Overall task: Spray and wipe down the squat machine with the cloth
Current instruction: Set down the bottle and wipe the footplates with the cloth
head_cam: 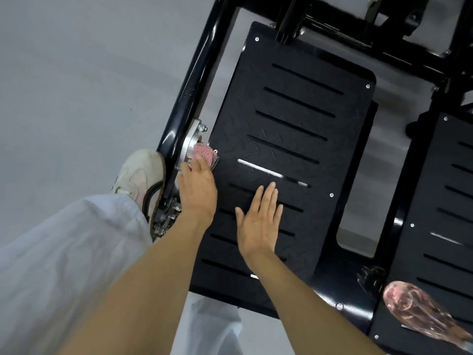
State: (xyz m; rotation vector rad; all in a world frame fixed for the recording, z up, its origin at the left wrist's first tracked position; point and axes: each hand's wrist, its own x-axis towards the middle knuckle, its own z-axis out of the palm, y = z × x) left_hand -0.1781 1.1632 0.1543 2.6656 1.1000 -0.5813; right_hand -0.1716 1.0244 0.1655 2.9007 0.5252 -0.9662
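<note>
- Nearest the camera, a pale trouser leg point(64, 252) fills the lower left. Both bare forearms reach forward from it, which suggests the person is bending low over the work.
- At the lower right lies a blurred, pinkish, see-through object point(419, 311). It may be the spray bottle, set down to free both hands, but it is too smeared to tell.
- The right hand point(258, 224) lies flat, palm down, on the foot plate point(294, 124). Its fingers are straight and close together and it holds nothing. It looks like a brace taking the person's weight while the other hand works.
- The left hand point(197, 188) is at the plate's left edge, holding the pink cloth point(206, 155) bunched under its fingers. The cloth is pressed into the corner where the plate meets a silver bracket point(189, 142). Bunching probably lets it get into that tight gap.
- A light shoe point(140, 172) is planted just beside the bracket, touching the black frame tube point(194, 75).
- The wipe seems part-done: the hand is working one edge, and the slotted tread further up shows no wet sheen that can be made out.
- A second plate point(450, 201) sits to the right, apart from both hands.
- Farthest off, the squat machine point(358, 34) shows its black cross-members over grey floor point(76, 73).
</note>
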